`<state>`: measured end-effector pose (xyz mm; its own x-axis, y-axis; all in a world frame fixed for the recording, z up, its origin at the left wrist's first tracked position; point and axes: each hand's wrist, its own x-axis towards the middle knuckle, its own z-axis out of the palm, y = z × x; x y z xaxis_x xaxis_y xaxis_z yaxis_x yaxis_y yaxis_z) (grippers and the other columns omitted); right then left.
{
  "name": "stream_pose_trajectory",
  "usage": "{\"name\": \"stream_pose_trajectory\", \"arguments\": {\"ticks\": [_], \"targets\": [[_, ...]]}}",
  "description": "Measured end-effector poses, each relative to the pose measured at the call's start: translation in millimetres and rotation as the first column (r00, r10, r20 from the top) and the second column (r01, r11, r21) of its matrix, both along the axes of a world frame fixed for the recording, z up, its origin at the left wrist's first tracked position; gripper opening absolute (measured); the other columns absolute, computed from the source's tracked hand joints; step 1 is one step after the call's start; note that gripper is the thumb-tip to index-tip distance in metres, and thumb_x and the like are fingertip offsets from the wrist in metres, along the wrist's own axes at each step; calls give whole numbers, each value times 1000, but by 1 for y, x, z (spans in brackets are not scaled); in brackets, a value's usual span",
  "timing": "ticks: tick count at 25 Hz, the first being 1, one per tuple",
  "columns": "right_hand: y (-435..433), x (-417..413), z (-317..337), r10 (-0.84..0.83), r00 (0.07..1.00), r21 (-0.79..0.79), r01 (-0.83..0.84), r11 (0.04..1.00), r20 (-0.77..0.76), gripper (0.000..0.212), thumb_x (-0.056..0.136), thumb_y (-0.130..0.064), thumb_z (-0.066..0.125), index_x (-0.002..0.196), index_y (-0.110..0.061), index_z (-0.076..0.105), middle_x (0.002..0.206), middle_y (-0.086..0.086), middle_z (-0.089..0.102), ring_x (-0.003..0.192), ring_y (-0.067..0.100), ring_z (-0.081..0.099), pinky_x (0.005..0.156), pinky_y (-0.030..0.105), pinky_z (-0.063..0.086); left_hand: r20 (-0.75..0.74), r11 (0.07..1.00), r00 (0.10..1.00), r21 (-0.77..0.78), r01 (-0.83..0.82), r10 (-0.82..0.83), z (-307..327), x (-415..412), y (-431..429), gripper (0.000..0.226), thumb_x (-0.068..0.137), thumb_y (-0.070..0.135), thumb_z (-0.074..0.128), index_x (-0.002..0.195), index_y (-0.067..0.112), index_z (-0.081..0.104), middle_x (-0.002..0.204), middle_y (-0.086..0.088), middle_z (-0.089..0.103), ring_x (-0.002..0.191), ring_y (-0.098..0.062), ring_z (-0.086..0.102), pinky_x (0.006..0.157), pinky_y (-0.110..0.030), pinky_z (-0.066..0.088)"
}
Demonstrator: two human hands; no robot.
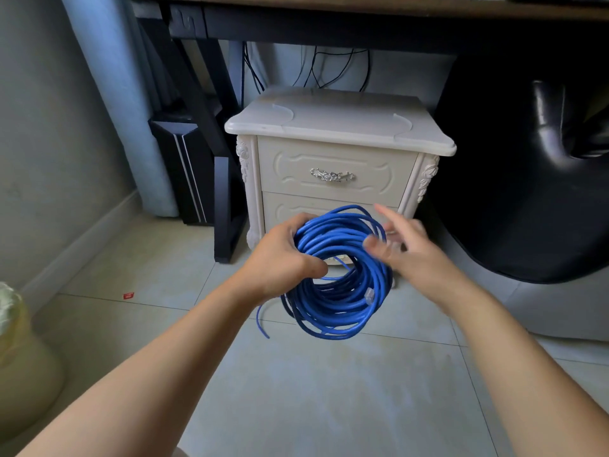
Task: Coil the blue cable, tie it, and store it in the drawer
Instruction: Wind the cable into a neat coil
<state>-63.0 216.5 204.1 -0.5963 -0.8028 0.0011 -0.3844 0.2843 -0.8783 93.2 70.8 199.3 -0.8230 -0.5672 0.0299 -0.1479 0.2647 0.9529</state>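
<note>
The blue cable (339, 301) is wound into a thick round coil held up above the tiled floor. My left hand (283, 258) grips the coil's upper left side, thumb through the middle. One loose end curls down at the lower left, and a clear plug shows on the coil's right side. My right hand (405, 245) is just right of the coil, blurred, fingers spread and holding nothing. Behind the coil stands a cream bedside cabinet (339, 127); its top drawer (333, 174) with a silver handle is closed, and the lower drawer is partly hidden by the coil.
A dark desk frame (211, 103) and black panels stand left of the cabinet. A black chair (527, 192) fills the right side. Thin black wires hang behind the cabinet. A pale yellow bag (19, 351) sits at the lower left, and a small red scrap (128, 295) lies on the tiles.
</note>
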Motion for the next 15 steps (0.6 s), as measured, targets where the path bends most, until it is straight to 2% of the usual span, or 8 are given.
{"name": "stream_pose_trajectory", "arguments": {"ticks": [1, 2, 4, 6, 8, 11, 13, 15], "targets": [[0, -3, 3, -51, 999, -52, 51, 997, -15, 63, 75, -78, 53, 130, -45, 49, 127, -12, 44, 120, -2, 45, 98, 16, 28, -1, 1000, 1000, -9, 22, -22, 2, 1, -1, 52, 61, -4, 66, 105, 24, 64, 67, 14, 62, 57, -7, 57, 57, -18, 48], [-2, -4, 4, -77, 997, -103, 75, 992, -10, 52, 85, -74, 43, 124, -42, 55, 126, -14, 48, 117, -8, 45, 94, 10, 27, -2, 999, 999, -14, 47, -47, 3, 2, -2, 55, 59, -2, 65, 106, 24, 65, 68, 14, 62, 59, -7, 58, 58, -18, 48], [-7, -2, -1, -35, 999, -140, 37, 989, 19, 38, 97, -55, 36, 115, -37, 64, 112, -24, 62, 102, -19, 52, 80, -2, 33, -4, 995, 995, -30, 99, -99, 5, 2, -2, 57, 56, 0, 63, 108, 25, 65, 70, 13, 62, 61, -8, 57, 60, -17, 47], [-12, 0, -8, -58, 998, -152, 56, 987, -11, 28, 101, -38, 43, 102, -29, 69, 82, -28, 67, 79, -10, 60, 71, 5, 42, 9, 990, 992, -65, 127, -126, 5, 2, -2, 57, 59, -1, 65, 109, 26, 64, 70, 12, 62, 61, -9, 58, 61, -18, 48], [-13, -4, -10, -119, 990, -219, 99, 971, -78, 23, 101, -29, 49, 96, -25, 71, 68, -23, 63, 67, 3, 58, 69, 16, 49, 6, 990, 994, -86, 111, -110, 4, 2, -5, 58, 64, -8, 67, 110, 26, 63, 70, 13, 63, 61, -7, 59, 61, -18, 49], [-15, -2, -9, -146, 980, -230, 112, 967, -136, 22, 100, -27, 49, 91, -37, 66, 79, -21, 62, 66, -1, 55, 66, 9, 42, -62, 997, 995, -12, 73, -73, 1, 2, -12, 60, 60, -6, 65, 110, 28, 65, 76, 9, 66, 66, -10, 60, 64, -22, 49], [-18, 5, -16, -151, 988, -201, 140, 970, -42, 25, 101, -38, 45, 88, -46, 65, 99, -14, 60, 79, -1, 56, 80, 20, 45, -107, 998, 994, 63, 28, -21, -2, 0, -16, 62, 55, -1, 62, 110, 27, 66, 80, 5, 66, 69, -13, 59, 65, -25, 48], [-21, 14, -21, -106, 993, -204, 114, 972, 48, 28, 96, -58, 37, 91, -54, 64, 113, -12, 57, 104, 4, 57, 102, 34, 42, -142, 991, 989, 134, -20, 39, -5, -2, -16, 62, 54, -1, 61, 111, 22, 67, 76, 6, 63, 66, -12, 57, 62, -25, 46]]}}
